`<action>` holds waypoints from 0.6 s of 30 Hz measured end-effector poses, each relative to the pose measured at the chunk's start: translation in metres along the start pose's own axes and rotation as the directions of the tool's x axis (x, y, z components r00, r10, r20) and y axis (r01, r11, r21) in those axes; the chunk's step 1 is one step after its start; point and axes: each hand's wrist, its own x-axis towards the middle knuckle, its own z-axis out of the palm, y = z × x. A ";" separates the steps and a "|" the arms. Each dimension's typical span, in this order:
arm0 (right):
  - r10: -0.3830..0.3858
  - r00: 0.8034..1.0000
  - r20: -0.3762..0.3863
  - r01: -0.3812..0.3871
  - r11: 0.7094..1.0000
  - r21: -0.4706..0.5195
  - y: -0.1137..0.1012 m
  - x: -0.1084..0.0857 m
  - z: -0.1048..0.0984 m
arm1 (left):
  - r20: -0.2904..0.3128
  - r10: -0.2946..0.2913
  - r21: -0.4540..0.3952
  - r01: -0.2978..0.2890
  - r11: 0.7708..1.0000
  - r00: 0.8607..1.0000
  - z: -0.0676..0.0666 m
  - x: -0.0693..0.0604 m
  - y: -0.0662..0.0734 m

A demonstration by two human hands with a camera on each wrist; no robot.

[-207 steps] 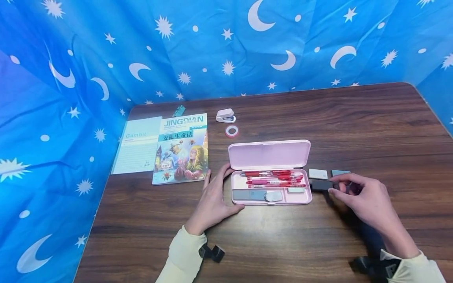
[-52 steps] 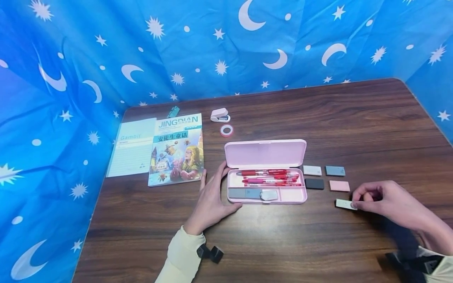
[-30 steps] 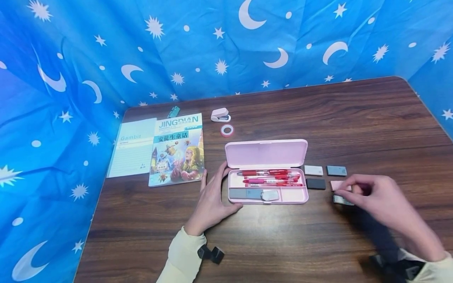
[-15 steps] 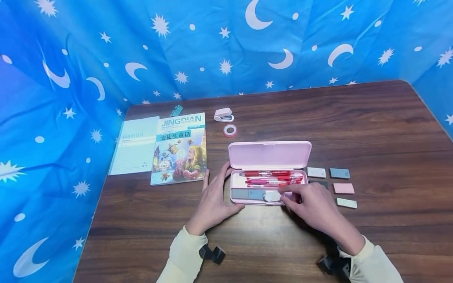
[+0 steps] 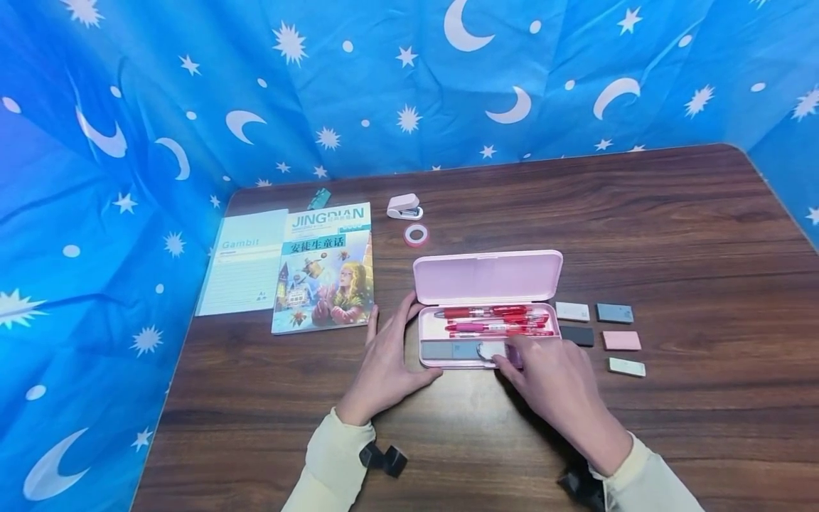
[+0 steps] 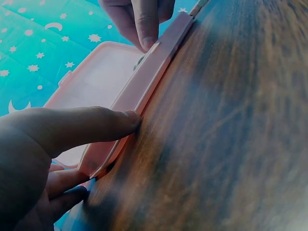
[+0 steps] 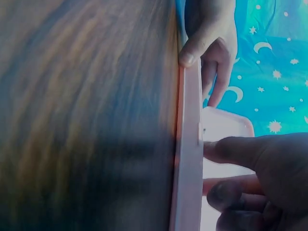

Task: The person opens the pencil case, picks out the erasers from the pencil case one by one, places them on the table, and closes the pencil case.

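Note:
The pink pencil case (image 5: 488, 281) lies with its lid raised, several red pens (image 5: 493, 313) in its back compartment. My left hand (image 5: 387, 363) grips its left end; in the left wrist view the thumb presses the front wall and fingers reach round the end. In the front compartment are flat grey-blue pieces (image 5: 451, 350) and a small whitish piece (image 5: 491, 349) at their right end. My right hand (image 5: 557, 373) reaches in there and pinches the whitish piece between thumb and finger. That hand covers the compartment's right part.
Right of the case lie white (image 5: 572, 311), blue (image 5: 614, 313), black (image 5: 579, 336), pink (image 5: 621, 340) and pale green (image 5: 627, 367) erasers. A white stapler (image 5: 405, 206) and a tape roll (image 5: 416, 235) stand behind. A storybook (image 5: 325, 277) and notebook (image 5: 242, 274) lie left.
The black, pink and pale green erasers were set down on the table, the green one from the case. My right hand then moved left to the whitish piece. My left hand stayed.

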 end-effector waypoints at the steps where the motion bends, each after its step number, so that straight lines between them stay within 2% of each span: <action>1: 0.001 1.000 0.004 -0.001 1.000 0.003 0.001 0.001 0.001 | -0.004 0.003 -0.001 -0.003 1.000 1.000 0.000 0.000 0.000; 11: 0.099 0.994 0.047 -0.105 0.984 0.141 0.009 0.005 0.006 | -0.006 0.006 0.001 -0.006 1.000 1.000 0.000 -0.001 0.000; 18: 0.060 0.995 0.081 -0.065 0.996 0.055 0.008 0.004 0.005 | -0.002 0.002 -0.003 -0.002 1.000 1.000 -0.001 -0.001 0.001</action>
